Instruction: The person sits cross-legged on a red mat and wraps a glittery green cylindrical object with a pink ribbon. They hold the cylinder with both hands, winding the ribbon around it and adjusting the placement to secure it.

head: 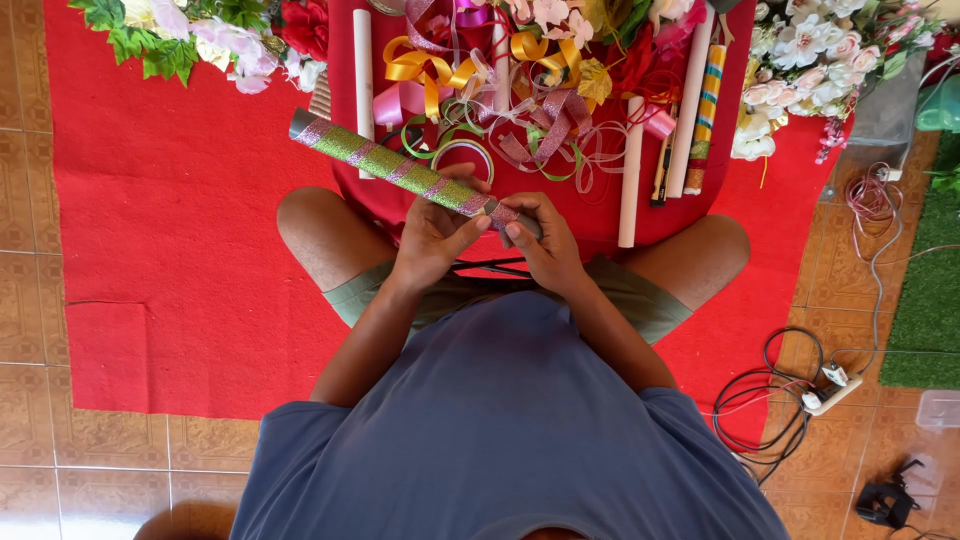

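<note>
A long tube (400, 165), wrapped in spiral bands of green and pink glitter ribbon, is held by both hands in front of the seated person, above the lap. Its near end is kept between the two hands, and the rest of it goes up and away to the far left, where its open end is seen over the red mat (180, 230).

The left hand (432, 238) is closed around the lower part of the tube, with the thumb pressed on the ribbon. The right hand (543, 243) is placed just beside it, at the very end of the tube, and the end is pinched between its thumb and fingers. The two hands are almost touching each other.

A pair of dark scissors (490, 268) is partly seen under the hands, on the lap.

On the far side, on a red low table (600, 215), loose ribbons (530, 120) in gold, pink and green are piled. White plain tubes (631, 170) are laid near them, and one striped tube (706, 105) is seen to the right. Artificial flowers (810, 50) are placed at the far left and far right. On the tiled floor at the right, cables (775, 400) and a power strip (830, 390) are lying.
</note>
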